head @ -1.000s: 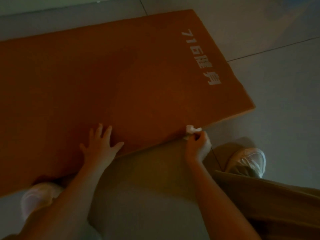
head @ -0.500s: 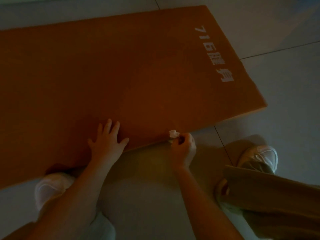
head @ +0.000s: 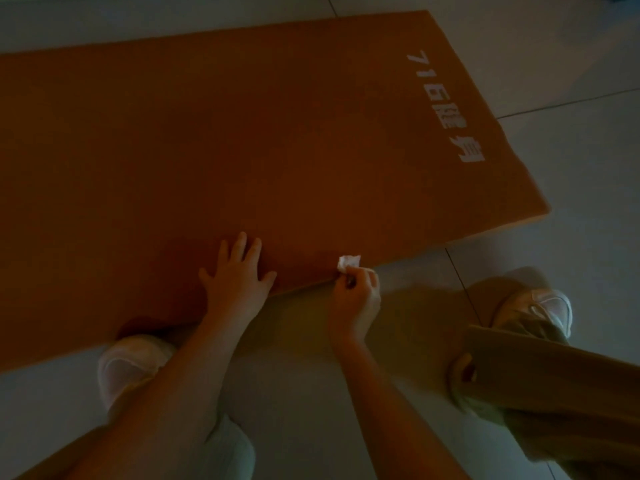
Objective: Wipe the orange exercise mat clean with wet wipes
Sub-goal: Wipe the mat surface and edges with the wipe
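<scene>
The room is dim, and the floor (head: 571, 168) is made of big pale grey tiles with thin dark lines between them. A big flat orange exercise mat (head: 242, 150) lies on the floor and fills most of the view, from 9 o'clock across to 2 o'clock. White printed letters (head: 446, 109) run along its short end at about 2 o'clock. The near long edge of the mat slants from 8 o'clock up to 3 o'clock. The left hand (head: 237, 271) lies flat on the mat close to that near edge, a little below the middle of the view, with its fingers spread wide open and nothing in it. Just to its right, at about 5 o'clock from the middle, the right hand (head: 355, 296) is curled closed, pinching a small crumpled white wet wipe (head: 349, 263) in its fingertips. The wipe sticks up out of the fingers and touches the mat right at its near edge. The two hands are near each other but apart. A white shoe (head: 128, 365) sits at 7 o'clock, with its toe at the mat's edge. Another white shoe (head: 543, 310) sits on the tiles at 4 o'clock, off the mat. A tan trouser leg (head: 554, 393) comes in from the lower right corner.
</scene>
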Demonstrator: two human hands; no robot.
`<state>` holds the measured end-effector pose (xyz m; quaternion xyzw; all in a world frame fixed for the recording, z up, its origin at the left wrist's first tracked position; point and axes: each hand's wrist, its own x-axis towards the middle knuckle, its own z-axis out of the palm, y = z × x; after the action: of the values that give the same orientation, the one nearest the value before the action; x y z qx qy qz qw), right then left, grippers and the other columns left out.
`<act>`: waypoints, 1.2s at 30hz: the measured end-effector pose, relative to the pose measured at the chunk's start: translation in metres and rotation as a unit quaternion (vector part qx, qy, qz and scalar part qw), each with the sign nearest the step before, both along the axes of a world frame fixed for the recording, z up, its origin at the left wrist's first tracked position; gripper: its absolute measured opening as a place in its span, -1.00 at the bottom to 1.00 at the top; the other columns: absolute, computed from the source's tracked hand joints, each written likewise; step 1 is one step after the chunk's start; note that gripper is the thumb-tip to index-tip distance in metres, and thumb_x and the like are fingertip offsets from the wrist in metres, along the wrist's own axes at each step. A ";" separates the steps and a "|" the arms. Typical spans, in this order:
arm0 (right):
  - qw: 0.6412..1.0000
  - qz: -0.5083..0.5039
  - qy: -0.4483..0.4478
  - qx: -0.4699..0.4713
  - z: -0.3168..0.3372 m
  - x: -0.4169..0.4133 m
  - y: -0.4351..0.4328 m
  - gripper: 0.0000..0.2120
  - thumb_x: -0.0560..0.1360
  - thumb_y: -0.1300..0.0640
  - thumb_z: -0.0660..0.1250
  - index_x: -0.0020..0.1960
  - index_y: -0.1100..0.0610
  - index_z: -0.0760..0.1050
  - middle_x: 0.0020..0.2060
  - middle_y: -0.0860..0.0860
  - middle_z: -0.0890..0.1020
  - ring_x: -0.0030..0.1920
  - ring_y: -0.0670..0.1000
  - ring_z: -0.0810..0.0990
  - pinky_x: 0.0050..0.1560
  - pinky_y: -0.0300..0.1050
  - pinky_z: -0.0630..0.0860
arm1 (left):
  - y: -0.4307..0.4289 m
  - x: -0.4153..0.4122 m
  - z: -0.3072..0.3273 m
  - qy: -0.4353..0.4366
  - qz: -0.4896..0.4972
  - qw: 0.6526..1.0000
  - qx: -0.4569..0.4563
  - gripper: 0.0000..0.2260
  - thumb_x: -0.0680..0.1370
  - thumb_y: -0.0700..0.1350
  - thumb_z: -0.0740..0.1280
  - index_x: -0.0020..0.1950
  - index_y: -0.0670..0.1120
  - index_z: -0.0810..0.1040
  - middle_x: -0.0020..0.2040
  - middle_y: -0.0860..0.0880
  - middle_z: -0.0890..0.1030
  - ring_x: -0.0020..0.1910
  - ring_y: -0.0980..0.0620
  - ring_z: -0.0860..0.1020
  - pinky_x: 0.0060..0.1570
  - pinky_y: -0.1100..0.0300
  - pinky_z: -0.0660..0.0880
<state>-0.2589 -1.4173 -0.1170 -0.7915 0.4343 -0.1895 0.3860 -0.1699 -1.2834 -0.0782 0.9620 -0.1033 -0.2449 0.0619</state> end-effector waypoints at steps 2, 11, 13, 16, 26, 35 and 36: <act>1.000 0.000 0.011 0.007 -0.001 -0.001 0.004 -0.93 0.54 0.28 0.31 -0.08 0.25 0.57 -0.06 0.06 0.57 -0.15 -0.06 0.51 -0.27 -0.46 0.29 | 0.006 0.003 0.002 0.011 -0.019 1.000 -0.003 -0.39 0.62 0.17 0.14 0.58 0.10 -0.06 0.59 0.06 -0.16 0.56 -0.05 -0.17 0.44 -0.27 0.02; 0.986 0.033 0.154 0.049 0.031 0.007 -0.013 -0.81 0.57 0.32 0.21 0.04 0.21 0.59 0.00 0.09 0.62 -0.07 0.03 0.58 -0.11 -0.10 0.54 | 0.089 0.007 0.015 0.080 0.074 0.994 -0.007 -0.31 0.58 0.14 0.27 0.59 0.06 -0.04 0.58 0.03 -0.18 0.56 -0.07 -0.17 0.43 -0.32 0.08; 0.978 0.045 0.196 0.050 0.038 0.006 -0.014 -0.77 0.57 0.32 0.19 0.13 0.20 0.56 0.05 0.07 0.60 -0.06 0.02 0.57 -0.15 -0.13 0.49 | 0.096 0.010 0.017 0.106 0.053 0.993 -0.008 -0.28 0.58 0.14 0.28 0.59 0.05 -0.06 0.58 0.02 -0.21 0.55 -0.08 -0.19 0.44 -0.28 0.08; 0.982 0.034 0.177 0.051 0.039 0.005 -0.005 -0.73 0.58 0.32 0.17 0.21 0.19 0.53 0.16 0.06 0.55 -0.03 -0.02 0.53 -0.10 -0.20 0.40 | 0.092 0.016 0.017 0.126 0.047 0.991 -0.001 -0.25 0.56 0.15 0.30 0.59 0.04 -0.07 0.58 0.01 -0.24 0.55 -0.10 -0.21 0.44 -0.28 0.09; 0.982 0.011 0.190 0.013 0.029 0.009 0.004 -0.64 0.56 0.40 0.16 0.26 0.14 0.53 0.17 0.05 0.56 0.19 0.06 0.49 -0.12 -0.16 0.36 | 0.083 0.012 0.014 0.106 0.041 0.992 0.047 -0.25 0.57 0.13 0.29 0.59 0.05 -0.10 0.57 0.01 -0.27 0.55 -0.13 -0.21 0.40 -0.35 0.11; 0.994 -0.012 0.105 0.030 0.031 0.005 0.003 -0.78 0.56 0.33 0.25 0.18 0.24 0.55 0.27 0.07 0.46 0.12 0.06 0.53 -0.03 -0.22 0.39 | 0.085 0.011 0.012 0.083 0.042 0.994 0.053 -0.23 0.55 0.17 0.30 0.59 0.07 -0.10 0.57 0.03 -0.25 0.55 -0.11 -0.19 0.40 -0.27 0.22; 0.995 -0.023 0.096 0.030 0.031 0.007 0.003 -0.78 0.56 0.33 0.25 0.18 0.25 0.55 0.25 0.08 0.48 0.14 0.07 0.52 -0.01 -0.21 0.39 | 0.086 0.011 0.012 0.075 0.033 0.995 0.056 -0.23 0.55 0.18 0.29 0.59 0.07 -0.11 0.58 0.02 -0.24 0.55 -0.11 -0.18 0.40 -0.24 0.24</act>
<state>-0.2519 -1.4138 -0.0861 -0.7837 0.4932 -0.1080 0.3618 -0.1588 -1.1975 -0.0664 0.9457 -0.0526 -0.3198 0.0236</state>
